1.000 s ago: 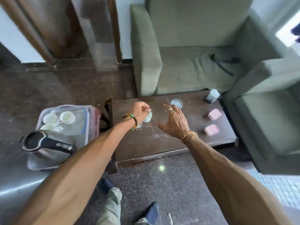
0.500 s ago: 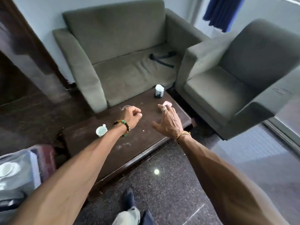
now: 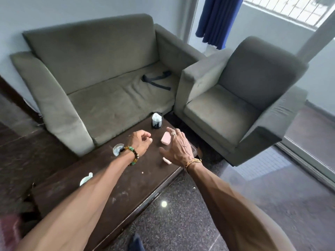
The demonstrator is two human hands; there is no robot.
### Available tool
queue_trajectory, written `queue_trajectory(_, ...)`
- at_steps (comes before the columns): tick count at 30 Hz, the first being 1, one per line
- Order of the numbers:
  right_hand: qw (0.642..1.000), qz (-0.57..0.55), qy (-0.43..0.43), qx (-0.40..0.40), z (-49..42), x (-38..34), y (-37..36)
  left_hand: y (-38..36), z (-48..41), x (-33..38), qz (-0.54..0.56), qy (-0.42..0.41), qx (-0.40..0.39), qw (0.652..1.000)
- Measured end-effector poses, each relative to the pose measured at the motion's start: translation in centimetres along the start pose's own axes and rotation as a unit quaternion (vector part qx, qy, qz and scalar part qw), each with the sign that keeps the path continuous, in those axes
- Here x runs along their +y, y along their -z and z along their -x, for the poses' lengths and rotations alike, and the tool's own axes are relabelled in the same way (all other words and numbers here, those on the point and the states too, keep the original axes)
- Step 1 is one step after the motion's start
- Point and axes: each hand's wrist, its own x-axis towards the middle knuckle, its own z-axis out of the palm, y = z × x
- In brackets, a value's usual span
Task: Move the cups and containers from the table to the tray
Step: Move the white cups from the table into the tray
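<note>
Left hand point(image 3: 139, 144) is curled up with nothing in it. Right hand point(image 3: 178, 148) is spread wide open, hovering over a pink container point(image 3: 165, 138) near the surface's point(image 3: 126, 187) right end. A glass point(image 3: 117, 149) sits by the left wrist, a white cup point(image 3: 86, 179) toward the left end, and a dark container point(image 3: 156, 120) at the far corner.

table point(image 3: 126, 187) dark brown | container point(image 3: 165, 138) pink | sofa point(image 3: 101, 57) olive-grey | curtain point(image 3: 215, 20) blue | floor point(image 3: 181, 223) — grey (pale speckle)

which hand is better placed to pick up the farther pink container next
Right. The right hand hovers open, its fingers spread right beside the farther pink container; the left hand is curled and sits farther off, nearer the glass.
</note>
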Motion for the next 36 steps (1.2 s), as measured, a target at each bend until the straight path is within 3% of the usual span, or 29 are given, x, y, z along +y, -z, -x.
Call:
queue_trajectory(9,0.998,0.017,0.053,-0.038,-7.0,-2.0,-3.8,1.5,-3.9,-3.4,0.009,0.046,0.039,0.998)
queue_trajectory(21,0.963,0.003,0.216,-0.162,-16.1,-10.2,-11.4,10.7,-3.8,-10.4,0.003,0.203,0.205,0.958)
queue_trajectory(28,0.926,0.016,0.292,-0.236,-15.3,-16.6,-18.0,14.5,0.8,-16.0,0.016,0.298,0.258,0.919)
queue_trajectory(36,0.893,0.049,0.307,-0.324,-11.1,-19.5,-27.2,13.4,4.9,-26.3,0.086,0.364,0.265,0.889)
